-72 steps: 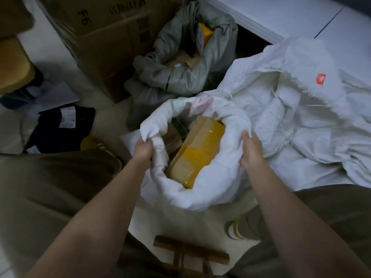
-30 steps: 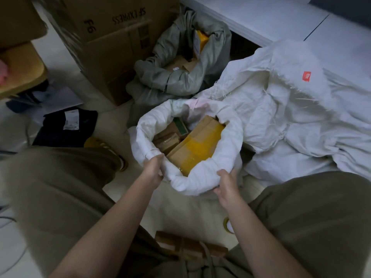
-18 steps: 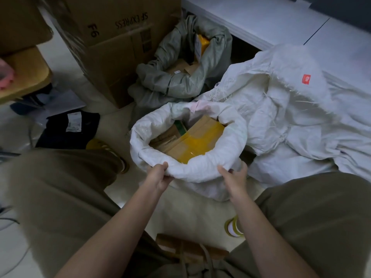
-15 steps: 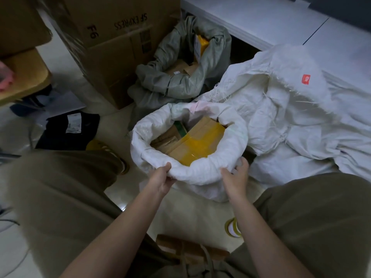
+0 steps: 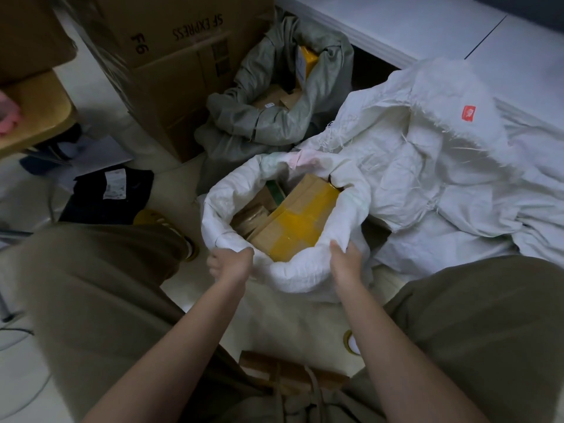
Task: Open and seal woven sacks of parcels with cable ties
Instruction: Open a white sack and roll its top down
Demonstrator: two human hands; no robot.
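Note:
A white woven sack (image 5: 293, 279) stands open on the floor between my knees, its mouth rolled down into a thick rim. Inside lie cardboard parcels, the largest one wrapped in yellow tape (image 5: 293, 227). My left hand (image 5: 230, 264) grips the near-left part of the rolled rim. My right hand (image 5: 346, 261) holds the near-right part of the rim, fingers curled over the fabric. No cable tie is visible.
A grey-green woven sack (image 5: 274, 117) with parcels stands open behind, beside a large cardboard box (image 5: 183, 56). A heap of empty white sacks (image 5: 442, 163) lies at the right. A black parcel (image 5: 106, 196) lies on the floor at left. A tape roll (image 5: 351, 346) sits by my right arm.
Both hands have moved from the sides of the sack's mouth to its near edge and gripped the rolled rim there. The camera view has shifted slightly.

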